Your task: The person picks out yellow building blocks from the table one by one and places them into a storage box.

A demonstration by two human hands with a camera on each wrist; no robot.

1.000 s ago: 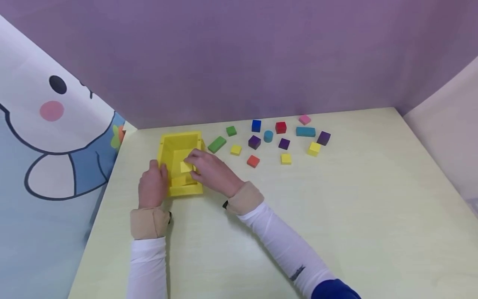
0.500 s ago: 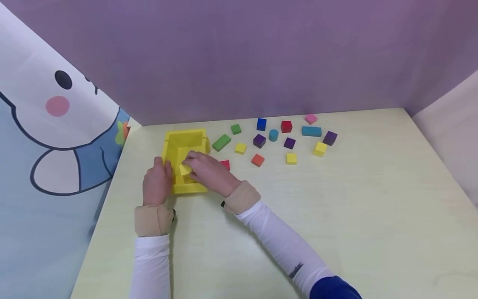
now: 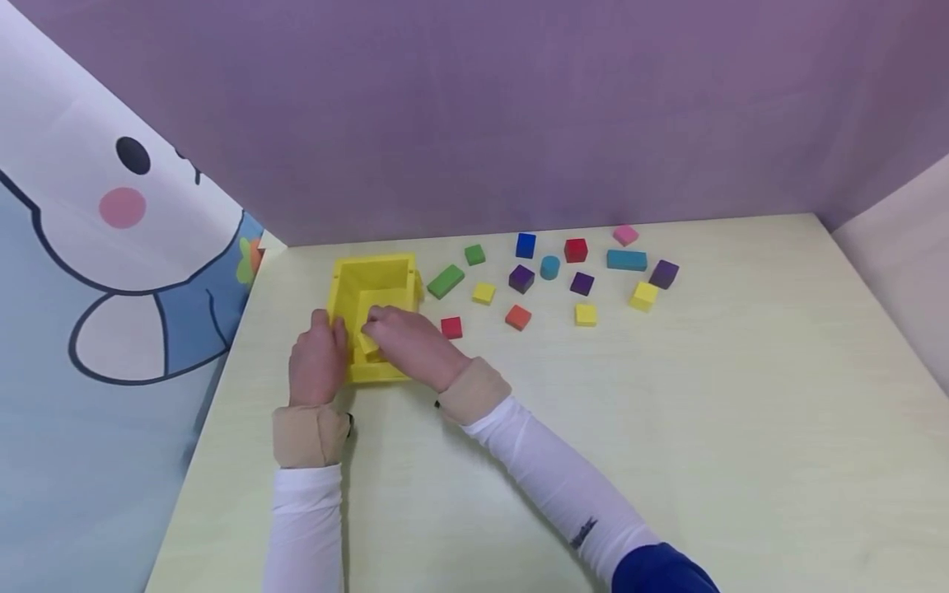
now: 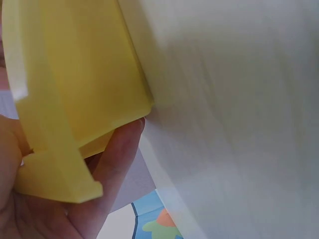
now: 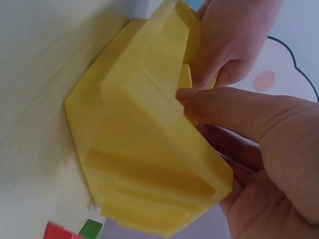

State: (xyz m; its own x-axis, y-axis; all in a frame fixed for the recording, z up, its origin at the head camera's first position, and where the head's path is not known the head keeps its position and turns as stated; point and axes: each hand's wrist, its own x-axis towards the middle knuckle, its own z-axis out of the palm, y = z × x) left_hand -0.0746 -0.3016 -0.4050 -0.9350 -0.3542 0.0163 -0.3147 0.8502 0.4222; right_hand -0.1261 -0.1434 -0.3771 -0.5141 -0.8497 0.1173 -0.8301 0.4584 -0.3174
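A yellow plastic bin (image 3: 374,262) stands at the left of the table. My left hand (image 3: 317,362) grips its left wall; in the left wrist view, fingers (image 4: 117,159) curl around the bin's rim. My right hand (image 3: 415,342) reaches over the right wall and pinches a flat-looking yellow piece (image 3: 368,346) inside the bin, near the front end. Only an edge of that piece (image 5: 186,78) shows by the thumb in the right wrist view, and its full shape is hidden. A red block (image 3: 451,328) lies just beyond the right hand.
Several small blocks lie loose right of the bin, among them a green bar (image 3: 446,282), an orange block (image 3: 518,317), a blue cylinder (image 3: 549,268) and a yellow block (image 3: 643,296). A purple backdrop (image 3: 519,123) borders the table's far edge.
Inside the bin, my right hand has drawn slightly toward the front with the yellow piece, which now looks more tilted. The red block has come out from behind that hand. The head view has shifted slightly.
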